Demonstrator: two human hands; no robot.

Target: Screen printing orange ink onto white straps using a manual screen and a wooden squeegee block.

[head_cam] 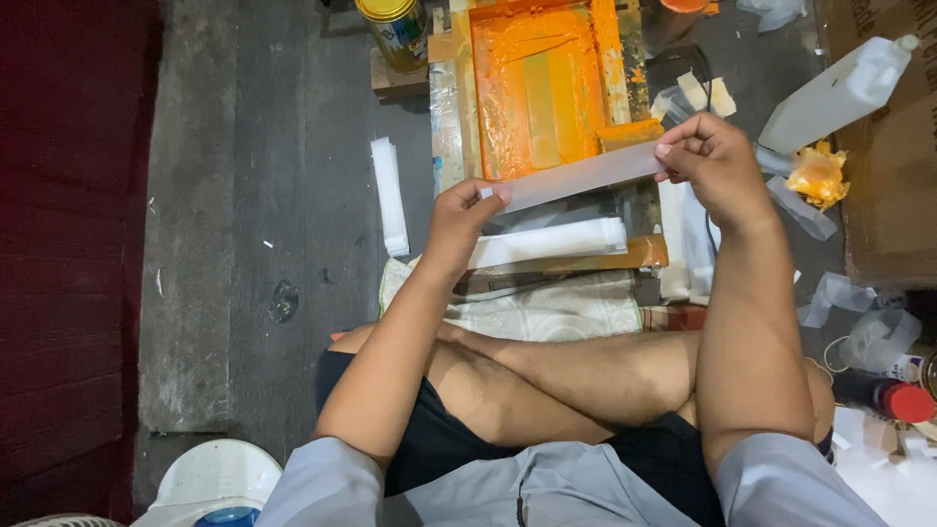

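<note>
You hold a thin white strip [581, 176] by its two ends, stretched above the orange-inked printing frame [537, 88] on the floor. Your left hand [459, 220] pinches the near end, your right hand [708, 161] the far end, both grips closed on it. It looks light, limp and smooth, so judge it best taken at the ends. More strips [551, 242] lie stacked below.
</note>
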